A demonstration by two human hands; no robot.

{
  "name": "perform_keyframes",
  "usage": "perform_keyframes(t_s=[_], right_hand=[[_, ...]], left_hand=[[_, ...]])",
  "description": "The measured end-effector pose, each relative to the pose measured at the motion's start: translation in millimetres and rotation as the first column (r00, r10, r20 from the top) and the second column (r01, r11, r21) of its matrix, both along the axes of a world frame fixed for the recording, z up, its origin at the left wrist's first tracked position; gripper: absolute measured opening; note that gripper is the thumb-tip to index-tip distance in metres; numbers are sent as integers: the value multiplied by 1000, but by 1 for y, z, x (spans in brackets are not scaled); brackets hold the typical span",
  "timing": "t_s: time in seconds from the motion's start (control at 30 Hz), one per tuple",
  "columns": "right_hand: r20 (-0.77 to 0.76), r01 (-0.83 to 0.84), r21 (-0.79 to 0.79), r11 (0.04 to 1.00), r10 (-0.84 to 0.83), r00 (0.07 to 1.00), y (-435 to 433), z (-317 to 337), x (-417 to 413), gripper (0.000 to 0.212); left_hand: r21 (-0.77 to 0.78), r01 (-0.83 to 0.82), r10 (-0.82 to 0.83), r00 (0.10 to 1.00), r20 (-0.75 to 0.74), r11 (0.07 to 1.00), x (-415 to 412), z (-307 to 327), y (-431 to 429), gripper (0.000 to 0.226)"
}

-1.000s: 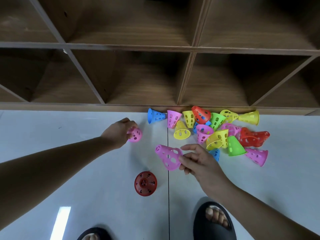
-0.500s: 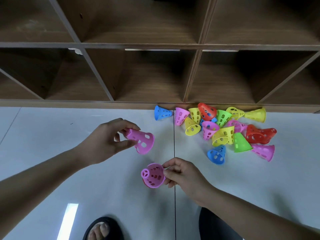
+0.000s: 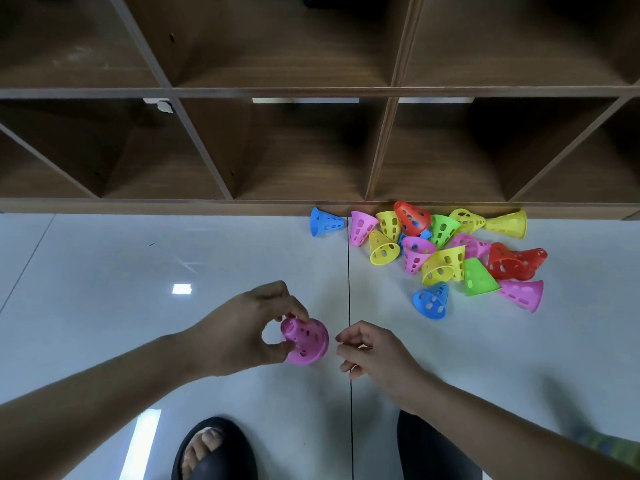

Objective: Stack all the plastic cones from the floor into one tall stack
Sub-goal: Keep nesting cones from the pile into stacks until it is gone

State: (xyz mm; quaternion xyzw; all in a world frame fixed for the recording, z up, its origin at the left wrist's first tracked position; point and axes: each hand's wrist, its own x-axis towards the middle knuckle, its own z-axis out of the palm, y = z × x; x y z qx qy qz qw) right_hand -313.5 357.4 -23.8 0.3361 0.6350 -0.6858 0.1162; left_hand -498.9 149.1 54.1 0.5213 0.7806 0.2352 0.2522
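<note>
Pink perforated plastic cone (image 3: pixel 306 342) is in the left hand (image 3: pixel 239 334), pinched round its narrow end between thumb and fingertips, with the wide rim facing down and to the right. Honestly can't tell if that's a single cone or two nested together, or whether the rim is touching the floor (image 3: pixel 104 306). It sits just left of the dark tile seam (image 3: pixel 349 271).

The right hand (image 3: pixel 377 355) is just beside the cone on the other side of the seam. Its fingers are loosely curled with nothing in them, and it isn't touching the cone. So the hands are close together but apart.

The rest of the cones are in a loose heap further off to the right, up against the base of the wooden cubby shelf (image 3: pixel 311 202). A blue cone (image 3: pixel 325 222) lies on its side at the left edge of the heap. A red cone (image 3: pixel 412 216) is perched on top near the shelf, and a yellow cone (image 3: pixel 509 224) lies on its side at the far right. Two red nested cones (image 3: pixel 516 263) are tipped over, next to a green cone (image 3: pixel 478 277) standing on its rim. Nearest the hands is another blue one (image 3: pixel 432 301), with a pink one (image 3: pixel 523 294) off to its right.

A dark sandal (image 3: pixel 214 448) with toes showing is at the bottom.
</note>
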Motion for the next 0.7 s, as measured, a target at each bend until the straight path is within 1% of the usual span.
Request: perform_keyframes(t_s=[0.07, 0.13, 0.23, 0.3, 0.37, 0.43, 0.53, 0.6, 0.7], right_hand=[[-1, 10, 16, 1000, -10, 1000, 5, 1, 5, 9], [-3, 32, 32, 999, -32, 999, 12, 4, 10, 8], [-17, 73, 48, 996, -72, 997, 27, 8, 19, 7], [-27, 105, 65, 992, -103, 994, 40, 8, 25, 6], [-30, 142, 98, 985, -140, 990, 53, 7, 32, 7], [-31, 172, 148, 974, -169, 985, 67, 4, 39, 9], [-48, 253, 163, 954, -249, 967, 89, 0, 48, 17], [-66, 326, 147, 934, -320, 945, 101, -1, 53, 22], [-75, 384, 117, 916, -377, 923, 115, -3, 57, 30]], left_hand=[[-11, -13, 13, 1000, -16, 1000, 5, -13, 0, 47], [-17, -23, 23, 1000, 4, 1000, 11, -25, 1, 50], [-46, -43, 43, 999, 1, 998, 22, -41, 4, 63], [-89, -131, 129, 991, -30, 987, 28, -52, 3, 72], [-154, -211, 209, 977, -31, 965, 31, -61, 2, 83], [-236, -251, 267, 963, 39, 939, 31, -66, 1, 91], [-328, -280, 358, 910, 208, 902, 33, -71, 6, 87], [-326, -297, 390, 879, 274, 898, 39, -74, 12, 81], [-292, -327, 420, 836, 354, 899, 45, -77, 22, 76]])
